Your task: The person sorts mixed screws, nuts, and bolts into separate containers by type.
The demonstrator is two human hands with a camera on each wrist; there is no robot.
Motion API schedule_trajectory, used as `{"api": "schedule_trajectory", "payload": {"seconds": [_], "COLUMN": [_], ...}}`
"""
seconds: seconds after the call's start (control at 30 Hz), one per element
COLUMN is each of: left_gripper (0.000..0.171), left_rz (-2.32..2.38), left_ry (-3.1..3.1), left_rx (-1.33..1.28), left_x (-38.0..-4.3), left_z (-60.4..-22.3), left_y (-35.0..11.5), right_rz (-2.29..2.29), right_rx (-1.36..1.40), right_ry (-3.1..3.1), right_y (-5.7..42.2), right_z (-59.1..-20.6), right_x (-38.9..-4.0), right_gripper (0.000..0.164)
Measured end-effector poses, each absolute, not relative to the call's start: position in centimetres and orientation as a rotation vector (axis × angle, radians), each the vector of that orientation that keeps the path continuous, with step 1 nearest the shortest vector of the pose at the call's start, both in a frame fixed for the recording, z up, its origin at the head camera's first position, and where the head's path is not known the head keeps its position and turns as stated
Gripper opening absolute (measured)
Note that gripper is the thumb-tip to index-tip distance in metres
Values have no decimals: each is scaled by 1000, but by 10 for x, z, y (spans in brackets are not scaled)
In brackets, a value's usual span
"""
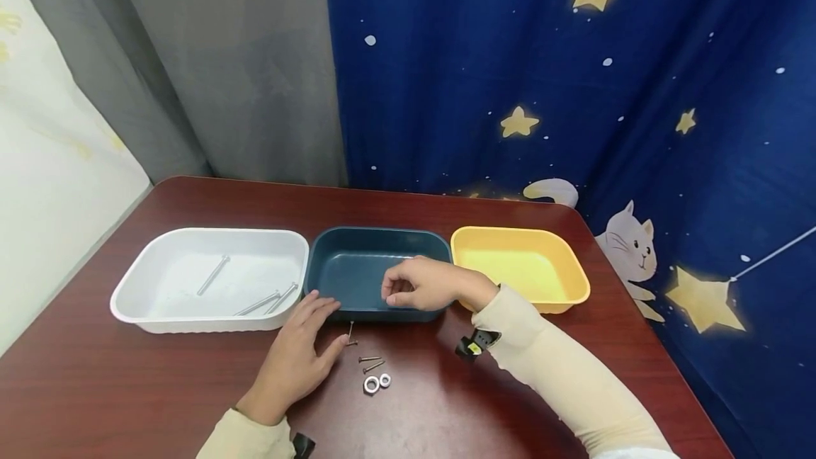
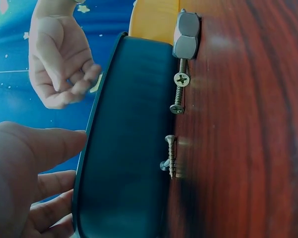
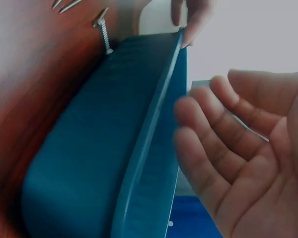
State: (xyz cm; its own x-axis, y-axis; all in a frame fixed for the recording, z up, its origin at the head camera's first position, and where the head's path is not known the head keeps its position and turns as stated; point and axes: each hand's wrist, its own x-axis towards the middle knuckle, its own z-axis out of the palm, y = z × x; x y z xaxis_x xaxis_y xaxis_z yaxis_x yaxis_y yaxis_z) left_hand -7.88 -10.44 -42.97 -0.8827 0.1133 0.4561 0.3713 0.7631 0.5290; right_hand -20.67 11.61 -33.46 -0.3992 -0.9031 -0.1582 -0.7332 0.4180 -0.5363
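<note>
My right hand (image 1: 427, 283) hovers over the dark teal bin (image 1: 357, 278), its fingers loosely bent; in the right wrist view nothing shows between the fingers. At the bin's front left corner, my left hand (image 1: 295, 353) has its fingers extended by the rim, thumb apart. Two small cross-head screws (image 2: 171, 153) lie against the bin's front wall, close to the left thumb. Nearer the front, a pair of screws (image 1: 370, 359) lies on the table. Just beyond them sit a larger hex nut (image 1: 366, 389) and a smaller nut (image 1: 388, 383).
On the left stands a white bin (image 1: 153, 261) with several long bolts (image 1: 213, 275) inside. A yellow bin (image 1: 503, 268) adjoins the teal one on the right. All rest on a reddish-brown table (image 1: 159, 388), with grey and blue curtains (image 1: 433, 91) behind.
</note>
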Motion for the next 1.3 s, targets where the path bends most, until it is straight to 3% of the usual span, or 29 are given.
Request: {"api": "schedule_trajectory", "payload": {"seconds": [0.4, 1.3], "left_gripper": [47, 53], "left_rz": [-867, -806], "left_ry": [-2517, -2528], "left_rx": [-381, -419], "left_x": [-78, -77], "left_z": [-427, -428], "left_y": [-103, -101], "right_rz": [-474, -86], "right_rx": [-1258, -1397], "right_ry": [2045, 2189], "right_y": [107, 93], "right_z": [-349, -394], "right_x": [-182, -151], "right_gripper": [14, 26]}}
